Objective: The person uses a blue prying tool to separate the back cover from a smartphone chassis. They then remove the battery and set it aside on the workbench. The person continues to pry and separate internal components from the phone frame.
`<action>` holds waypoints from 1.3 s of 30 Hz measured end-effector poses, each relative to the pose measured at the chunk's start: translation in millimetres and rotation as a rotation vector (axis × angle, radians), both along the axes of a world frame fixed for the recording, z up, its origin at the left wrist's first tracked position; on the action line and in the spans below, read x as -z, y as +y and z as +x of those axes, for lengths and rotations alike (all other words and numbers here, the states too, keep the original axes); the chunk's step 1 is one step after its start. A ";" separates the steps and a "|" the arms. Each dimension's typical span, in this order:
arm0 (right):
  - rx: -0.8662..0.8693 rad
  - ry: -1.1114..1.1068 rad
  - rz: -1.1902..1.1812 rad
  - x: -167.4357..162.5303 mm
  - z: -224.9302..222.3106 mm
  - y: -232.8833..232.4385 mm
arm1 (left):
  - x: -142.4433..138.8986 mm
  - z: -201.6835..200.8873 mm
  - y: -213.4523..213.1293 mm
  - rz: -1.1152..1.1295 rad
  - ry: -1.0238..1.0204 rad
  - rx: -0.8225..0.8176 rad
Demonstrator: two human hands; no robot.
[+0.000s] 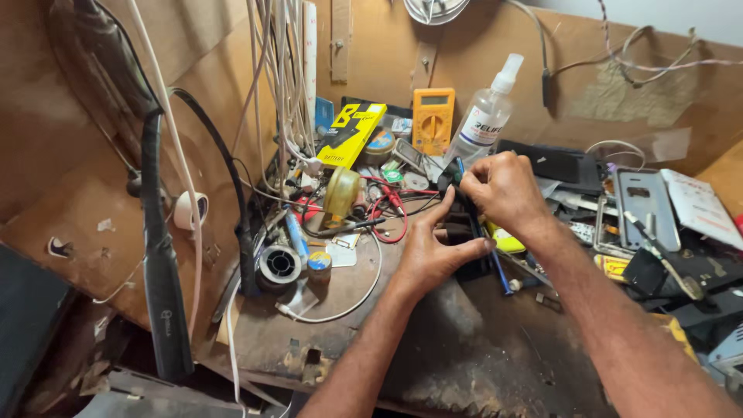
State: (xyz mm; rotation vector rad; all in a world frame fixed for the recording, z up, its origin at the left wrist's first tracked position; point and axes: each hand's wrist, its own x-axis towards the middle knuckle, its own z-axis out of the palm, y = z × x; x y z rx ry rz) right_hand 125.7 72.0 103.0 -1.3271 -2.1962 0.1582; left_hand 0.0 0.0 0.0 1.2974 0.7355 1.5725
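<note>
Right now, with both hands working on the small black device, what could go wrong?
The clear plastic spray bottle stands just behind the right hand; a bump might tip it. The red test lead wires loop near the left hand and could snag. The small black device sits among clutter, so loose parts could get lost.

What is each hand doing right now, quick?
Left hand: flat, pressing down on a dark device on the bench.
Right hand: closed, pinching a thin tool over the device.

Left hand point(435, 251) lies flat, fingers spread; right hand point(503, 186) hovers above, fingers pinched (both forearms bare).
</note>
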 end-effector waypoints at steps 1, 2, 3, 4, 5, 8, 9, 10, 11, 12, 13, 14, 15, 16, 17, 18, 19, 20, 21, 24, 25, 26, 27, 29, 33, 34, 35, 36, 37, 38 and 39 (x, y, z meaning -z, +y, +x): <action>-0.010 -0.012 0.028 -1.4 -7.8 -2.2 | -3.1 -7.4 -4.7 -0.013 -0.007 0.010; -0.022 -0.024 0.060 -3.4 -10.0 -0.6 | -6.4 -9.2 -5.1 -0.024 -0.014 0.019; -0.032 -0.040 0.089 -7.3 -12.1 -2.7 | -11.2 -11.5 -8.7 -0.036 -0.024 0.029; -0.034 -0.046 0.098 -11.1 -15.9 -4.0 | -15.3 -15.9 -11.3 -0.035 -0.025 0.029; -0.038 -0.051 0.107 -14.8 -20.0 -5.6 | -19.2 -20.6 -14.1 -0.034 -0.024 0.028; -0.025 -0.081 0.082 -29.5 -18.7 -17.5 | -30.9 -22.2 -27.8 -0.012 0.004 0.008; -0.017 -0.094 0.064 -34.2 -15.9 -25.5 | -34.1 -20.0 -36.3 -0.002 0.018 -0.002; -0.020 -0.086 0.048 -38.4 -12.4 -34.2 | -37.1 -16.2 -46.1 -0.004 0.023 -0.005; -0.021 -0.079 0.035 -44.2 -6.8 -42.0 | -40.8 -10.1 -55.1 -0.002 0.027 -0.007; -0.021 -0.071 0.028 -51.0 -0.4 -51.6 | -45.6 -3.2 -65.1 0.004 0.032 -0.008; -0.038 -0.066 0.031 -55.5 7.2 -63.7 | -49.0 5.3 -78.4 0.000 0.023 -0.002; -0.056 -0.061 0.033 -58.0 14.2 -75.9 | -51.4 12.9 -91.6 -0.006 0.013 0.003; -0.071 -0.055 0.040 -61.1 22.0 -86.3 | -54.7 20.8 -101.8 -0.007 0.006 0.011; -0.060 -0.044 0.042 -63.1 31.1 -97.3 | -57.5 30.3 -112.2 -0.004 0.008 0.009; -0.052 -0.035 0.040 -62.7 38.9 -107.8 | -58.5 39.1 -123.0 -0.004 0.009 0.003; -0.045 -0.024 0.040 -62.6 46.6 -115.3 | -59.3 48.1 -131.2 -0.004 0.011 -0.002; -0.030 -0.033 0.033 -62.8 55.2 -121.2 | -59.5 57.5 -138.1 -0.021 0.009 0.008; -0.014 -0.042 0.026 -63.7 64.4 -119.9 | -60.4 66.9 -137.8 -0.039 0.008 0.019; -0.001 -0.049 0.021 -63.6 73.7 -122.4 | -60.5 76.5 -141.4 -0.054 0.008 0.028; -0.028 -0.042 0.075 -59.6 91.0 -121.4 | -57.8 97.4 -143.6 -0.030 0.057 -0.053; -0.014 -0.060 0.076 -58.8 95.1 -120.0 | -56.7 102.4 -142.4 -0.043 0.035 -0.029; -0.004 -0.077 0.074 -57.2 97.3 -119.2 | -55.0 105.6 -142.0 -0.058 0.016 -0.009; 0.007 -0.094 0.071 -55.2 97.8 -119.1 | -52.7 107.0 -142.6 -0.075 -0.004 0.012; 0.011 -0.109 -0.004 -54.7 96.3 -119.3 | -49.2 105.8 -143.9 -0.085 -0.003 0.012; -0.030 -0.010 -0.110 -56.7 84.4 -126.7 | -45.3 94.3 -148.7 -0.018 0.049 -0.063; -0.030 -0.015 -0.128 -57.8 80.7 -128.3 | -44.8 91.0 -149.7 -0.042 0.047 -0.051; -0.031 -0.020 -0.147 -58.7 76.8 -129.1 | -44.1 87.7 -150.7 -0.069 0.044 -0.040; -0.029 -0.025 -0.169 -58.4 72.8 -130.2 | -43.0 84.4 -152.0 -0.098 0.041 -0.026; -0.027 -0.023 -0.166 -57.5 68.1 -129.8 | -42.2 80.9 -151.6 -0.094 0.035 -0.021; -0.023 -0.020 -0.162 -56.1 62.8 -128.6 | -41.2 76.5 -150.9 -0.090 0.030 -0.016; -0.020 -0.017 -0.159 -54.8 59.2 -126.9 | -40.3 73.8 -149.8 -0.086 0.024 -0.011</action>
